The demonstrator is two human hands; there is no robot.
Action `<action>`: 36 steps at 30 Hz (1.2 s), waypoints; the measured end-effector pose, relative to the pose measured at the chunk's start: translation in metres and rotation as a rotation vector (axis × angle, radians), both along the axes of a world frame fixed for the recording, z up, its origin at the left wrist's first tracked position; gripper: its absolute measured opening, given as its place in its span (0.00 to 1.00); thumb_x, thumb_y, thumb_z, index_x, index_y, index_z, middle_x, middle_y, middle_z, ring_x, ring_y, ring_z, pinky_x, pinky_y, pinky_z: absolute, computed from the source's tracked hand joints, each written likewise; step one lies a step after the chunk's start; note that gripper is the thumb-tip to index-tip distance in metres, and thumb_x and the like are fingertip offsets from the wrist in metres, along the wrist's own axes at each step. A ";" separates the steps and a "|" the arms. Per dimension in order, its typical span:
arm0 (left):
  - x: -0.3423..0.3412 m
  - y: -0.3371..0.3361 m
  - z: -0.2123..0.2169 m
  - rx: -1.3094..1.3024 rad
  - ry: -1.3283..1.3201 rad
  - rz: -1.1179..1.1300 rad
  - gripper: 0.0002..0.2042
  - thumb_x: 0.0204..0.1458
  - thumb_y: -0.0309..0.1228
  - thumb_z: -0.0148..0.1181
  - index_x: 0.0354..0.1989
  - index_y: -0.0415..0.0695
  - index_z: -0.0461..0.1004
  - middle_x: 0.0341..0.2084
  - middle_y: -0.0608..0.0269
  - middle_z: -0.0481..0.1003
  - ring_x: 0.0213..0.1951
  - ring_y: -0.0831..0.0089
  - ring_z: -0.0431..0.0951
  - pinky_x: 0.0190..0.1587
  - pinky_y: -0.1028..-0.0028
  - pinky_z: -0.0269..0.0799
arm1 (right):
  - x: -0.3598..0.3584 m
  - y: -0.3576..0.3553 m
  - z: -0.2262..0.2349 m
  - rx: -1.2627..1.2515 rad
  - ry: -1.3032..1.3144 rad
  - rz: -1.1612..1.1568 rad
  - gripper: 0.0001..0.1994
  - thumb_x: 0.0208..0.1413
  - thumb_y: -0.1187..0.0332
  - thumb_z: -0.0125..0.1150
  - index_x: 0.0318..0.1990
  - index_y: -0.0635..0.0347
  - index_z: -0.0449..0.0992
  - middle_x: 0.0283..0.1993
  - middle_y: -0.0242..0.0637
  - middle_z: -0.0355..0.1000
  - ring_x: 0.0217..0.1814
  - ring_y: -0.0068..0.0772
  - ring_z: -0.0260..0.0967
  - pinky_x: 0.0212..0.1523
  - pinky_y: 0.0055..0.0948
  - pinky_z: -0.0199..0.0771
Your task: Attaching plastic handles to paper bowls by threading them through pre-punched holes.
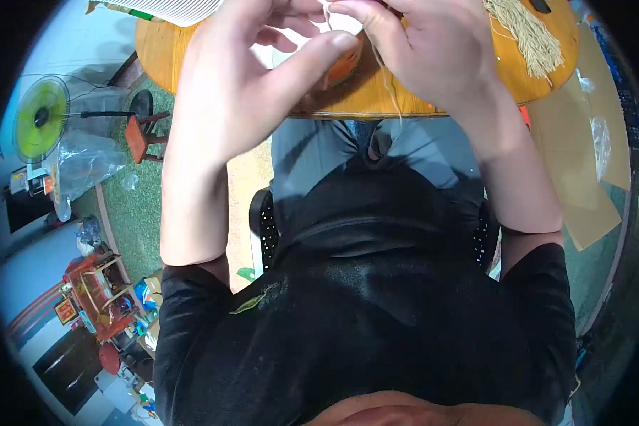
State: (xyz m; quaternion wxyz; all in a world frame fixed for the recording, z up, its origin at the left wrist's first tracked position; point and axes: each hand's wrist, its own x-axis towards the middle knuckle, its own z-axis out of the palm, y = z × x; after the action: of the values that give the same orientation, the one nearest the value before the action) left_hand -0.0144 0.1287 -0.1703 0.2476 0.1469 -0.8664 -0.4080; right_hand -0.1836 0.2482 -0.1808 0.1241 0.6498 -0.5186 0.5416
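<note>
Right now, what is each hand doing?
Left hand: fingers curled, thumb out, apparently touching the pale string; grip hidden.
Right hand: fingertips pinched on that string.

A home room used for handcraft: a round wooden table (532,78) at 12 o'clock with a bundle of cords (529,32) on it, a standing fan (41,119) at 9 o'clock beside a small red stool (140,136), green carpet (131,213), and cluttered red shelves (96,291) at 8 o'clock.
</note>
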 end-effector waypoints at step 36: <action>-0.030 0.014 0.017 0.470 0.127 0.173 0.19 0.59 0.16 0.63 0.58 0.29 0.71 0.33 0.60 0.81 0.35 0.77 0.81 0.41 0.79 0.77 | 0.042 0.011 -0.070 -0.031 -0.669 0.185 0.04 0.58 0.81 0.66 0.38 0.64 0.83 0.39 0.39 0.82 0.38 0.29 0.82 0.39 0.25 0.82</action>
State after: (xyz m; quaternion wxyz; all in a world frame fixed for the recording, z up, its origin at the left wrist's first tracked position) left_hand -0.0441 0.1428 -0.1533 0.2947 0.2481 -0.7146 -0.5840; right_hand -0.1417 0.2590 -0.2510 -0.0927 0.4787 -0.4612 0.7413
